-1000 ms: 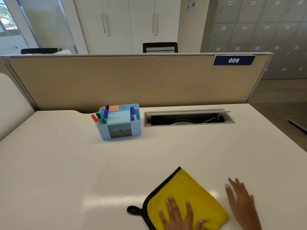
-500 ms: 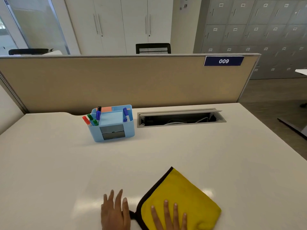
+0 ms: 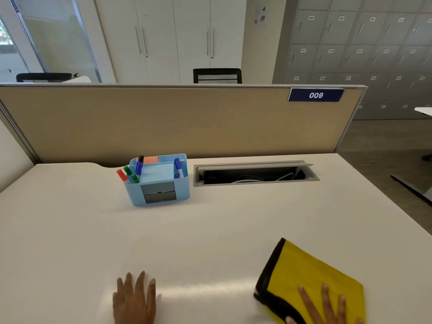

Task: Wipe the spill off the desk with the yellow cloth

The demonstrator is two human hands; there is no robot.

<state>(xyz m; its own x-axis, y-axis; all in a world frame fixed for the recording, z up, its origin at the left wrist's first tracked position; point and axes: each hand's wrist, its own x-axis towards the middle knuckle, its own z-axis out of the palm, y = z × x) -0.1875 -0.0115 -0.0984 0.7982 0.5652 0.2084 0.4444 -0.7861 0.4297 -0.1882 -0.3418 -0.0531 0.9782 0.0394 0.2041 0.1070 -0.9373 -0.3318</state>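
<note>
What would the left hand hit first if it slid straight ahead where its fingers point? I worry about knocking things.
Probably the blue organizer; the left hand points roughly toward it across bare desk.

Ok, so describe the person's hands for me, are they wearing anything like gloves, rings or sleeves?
Both hands are bare. The left hand shows no glove, ring or watch, and no sleeve reaches into view at its wrist. The right hand is also ungloved, with no ring on the visible fingers; its wrist is cut off by the picture's bottom edge, so a sleeve or watch there cannot be told.
</note>
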